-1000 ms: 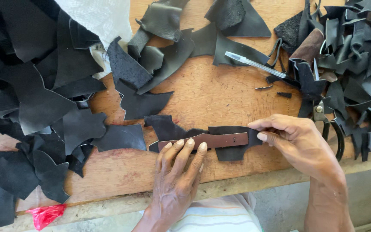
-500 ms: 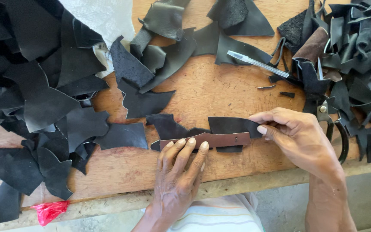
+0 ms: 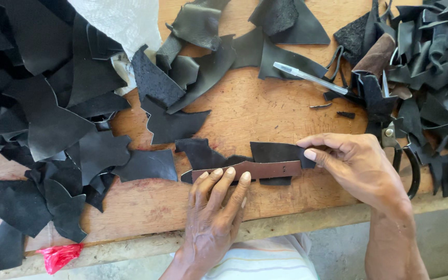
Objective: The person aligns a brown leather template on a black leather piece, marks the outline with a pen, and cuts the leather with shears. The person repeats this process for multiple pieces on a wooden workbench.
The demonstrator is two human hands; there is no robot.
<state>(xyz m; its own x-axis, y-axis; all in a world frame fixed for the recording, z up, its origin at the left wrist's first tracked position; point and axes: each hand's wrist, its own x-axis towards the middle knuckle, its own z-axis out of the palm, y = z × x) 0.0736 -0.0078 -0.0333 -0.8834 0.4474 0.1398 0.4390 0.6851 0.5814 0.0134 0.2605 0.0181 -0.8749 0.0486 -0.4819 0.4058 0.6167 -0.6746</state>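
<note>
Since the earlier frames little is changing: the right hand [image 3: 359, 168] is lifting its fingers slightly at the strip's end, the view drifting a touch, everything else staying put

Left hand [image 3: 214, 207] is lying flat and open, four fingertips pressing down on the brown leather strip [image 3: 257, 169] near its left half; it is gripping nothing, only pinning. The right hand is closing thumb and forefinger in a pinch on the strip's right end together with the black leather piece [image 3: 273, 154] beneath it

Strip is sitting on the wooden table [image 3: 255, 111] near its front edge, laid across the black piece, between both hands

Judging by look: strip is thin, light and flexible, somewhat firmer than the scraps; likely sliding easily on smooth leather, so flat pressure along its length and an end pinch are suiting it best

Around: black leather scraps [image 3: 47, 124] heaping left, more right; clear pen [image 3: 309, 78] lying behind; scissors [image 3: 397, 150] just beside the right wrist; red scrap [image 3: 58, 255] at the table edge
</note>
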